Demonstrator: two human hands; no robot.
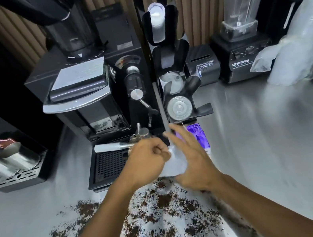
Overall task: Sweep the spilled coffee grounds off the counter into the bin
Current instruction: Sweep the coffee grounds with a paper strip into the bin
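Spilled coffee grounds point(153, 223) lie scattered at 6 o'clock on the steel surface point(270, 140), beneath both forearms. At centre the left grip point(148, 161) is curled round a white tissue point(175, 164). At its 3 o'clock the right grip point(192, 160), fingers spread, touches that tissue.

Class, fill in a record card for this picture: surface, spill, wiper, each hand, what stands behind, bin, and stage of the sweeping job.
surface: shiny grey metal counter
spill: dark brown coffee grounds, scattered on the counter below the hands
wiper: crumpled white tissue, held between the hands
left hand: curled, grips the tissue
right hand: fingers straight and spread against the tissue, blurred
behind: black coffee machine, black slotted drip tray
bin: not in view
stage: grounds not yet swept
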